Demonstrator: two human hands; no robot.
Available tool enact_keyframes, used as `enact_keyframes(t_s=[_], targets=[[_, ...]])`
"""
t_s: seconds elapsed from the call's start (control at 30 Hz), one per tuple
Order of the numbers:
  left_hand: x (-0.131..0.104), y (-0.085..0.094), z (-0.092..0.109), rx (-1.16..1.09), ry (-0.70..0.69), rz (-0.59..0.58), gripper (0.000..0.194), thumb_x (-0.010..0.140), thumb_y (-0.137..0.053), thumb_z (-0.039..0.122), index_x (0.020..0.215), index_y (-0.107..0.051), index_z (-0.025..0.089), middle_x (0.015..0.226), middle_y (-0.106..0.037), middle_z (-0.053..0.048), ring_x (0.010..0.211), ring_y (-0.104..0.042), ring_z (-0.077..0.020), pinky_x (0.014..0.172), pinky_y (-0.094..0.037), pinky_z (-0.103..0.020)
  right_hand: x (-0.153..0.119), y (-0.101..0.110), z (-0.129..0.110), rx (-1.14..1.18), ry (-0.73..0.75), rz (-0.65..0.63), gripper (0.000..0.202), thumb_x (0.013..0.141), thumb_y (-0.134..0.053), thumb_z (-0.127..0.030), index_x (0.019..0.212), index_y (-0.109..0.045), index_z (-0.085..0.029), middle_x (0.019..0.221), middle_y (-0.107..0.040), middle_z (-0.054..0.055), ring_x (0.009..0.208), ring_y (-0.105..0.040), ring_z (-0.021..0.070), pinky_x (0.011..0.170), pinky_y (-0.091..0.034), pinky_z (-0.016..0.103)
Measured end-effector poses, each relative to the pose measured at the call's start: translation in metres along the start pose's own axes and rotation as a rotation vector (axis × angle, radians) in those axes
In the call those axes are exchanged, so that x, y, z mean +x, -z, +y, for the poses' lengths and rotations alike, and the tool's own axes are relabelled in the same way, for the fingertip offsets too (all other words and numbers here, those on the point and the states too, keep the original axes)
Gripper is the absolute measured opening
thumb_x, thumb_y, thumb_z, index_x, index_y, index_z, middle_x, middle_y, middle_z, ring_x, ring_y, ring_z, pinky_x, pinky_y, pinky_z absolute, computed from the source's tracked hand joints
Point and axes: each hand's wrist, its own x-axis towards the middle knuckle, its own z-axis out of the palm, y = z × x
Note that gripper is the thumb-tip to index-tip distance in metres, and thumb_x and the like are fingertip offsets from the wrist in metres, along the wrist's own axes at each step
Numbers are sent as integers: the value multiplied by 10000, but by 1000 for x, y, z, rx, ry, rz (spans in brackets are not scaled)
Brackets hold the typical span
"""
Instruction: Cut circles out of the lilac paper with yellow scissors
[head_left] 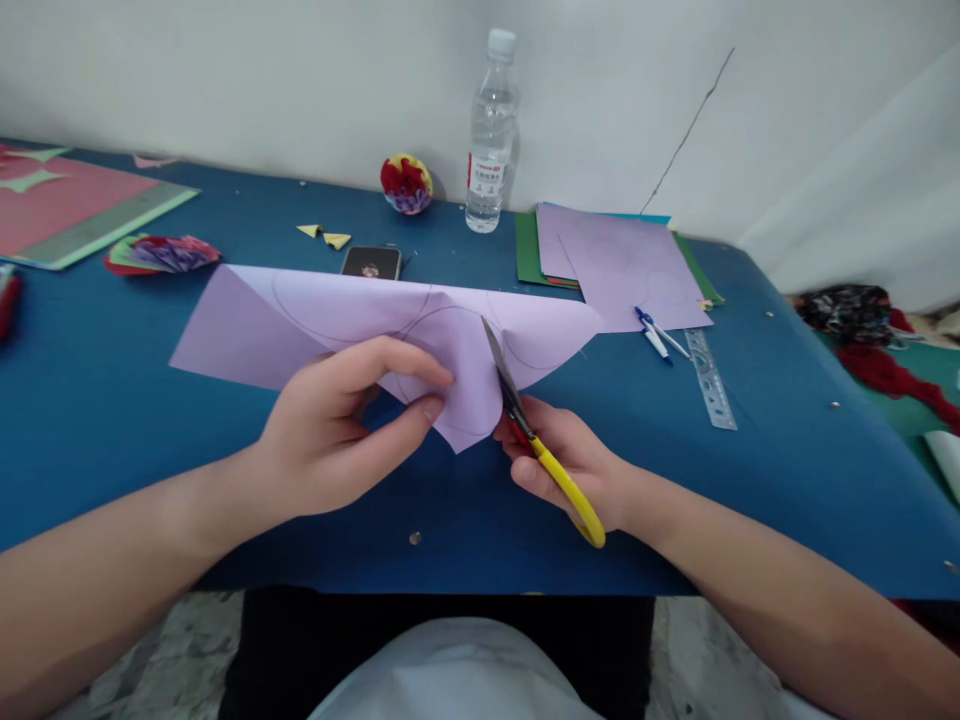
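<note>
A sheet of light purple paper (240, 330) with drawn curved outlines is held above the blue table. My left hand (352, 420) pinches its lower middle between thumb and forefinger. On the right, my right hand (566, 460) is closed on scissors (559, 475) with yellow and red handles. Their dark blades point up and to the left, against the paper right of my left fingertips. The lower edge of the sheet is cut to a curve near the blades and comes to a point at the bottom.
Behind the sheet are a phone (371, 263), yellow scraps (336, 240), a paper ball (406, 184) and a water bottle (491, 140). Stacked paper (622, 260), pens (654, 335) and a clear ruler (711, 380) lie right; a folded paper flower (161, 254) and pink sheets (75, 205) lie left.
</note>
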Motion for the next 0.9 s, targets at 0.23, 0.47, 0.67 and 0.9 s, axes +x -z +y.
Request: enact_keyframes(t_s=[0.23, 0.47, 0.67, 0.9], targets=[[-1, 1, 1, 9, -10, 22, 230, 918, -688, 113, 1061, -685, 295, 1000, -817, 16, 881, -795, -199, 775, -674, -324, 1, 0, 2, -26, 34, 1, 612, 941, -668, -799, 1040, -577, -202, 823, -564, -8, 681, -485, 159, 609, -430, 309], [-3, 0, -1, 24, -1, 38, 233, 908, -704, 127, 1069, -684, 293, 1027, -824, 11, 928, -804, -213, 733, -666, -311, 1, 0, 2, -5, 87, -10, 538, 970, -679, -738, 1036, -564, -217, 812, -525, -28, 659, -444, 145, 604, -403, 307], [-2, 0, 3, 30, 16, 46, 214, 912, -716, 141, 1057, -703, 298, 1011, -839, 17, 860, -801, -205, 731, -676, -312, -4, -6, -1, 61, -22, 10, 637, 942, -604, -853, 1075, -583, -230, 852, -556, 2, 722, -491, 187, 634, -435, 343], [0, 3, 7, 74, -68, -4, 311, 879, -697, 79, 1119, -737, 273, 973, -855, 21, 689, -791, -151, 621, -635, -219, -8, -9, 3, 66, -59, 35, 682, 928, -582, -887, 1099, -592, -227, 897, -589, 28, 748, -515, 197, 650, -453, 348]])
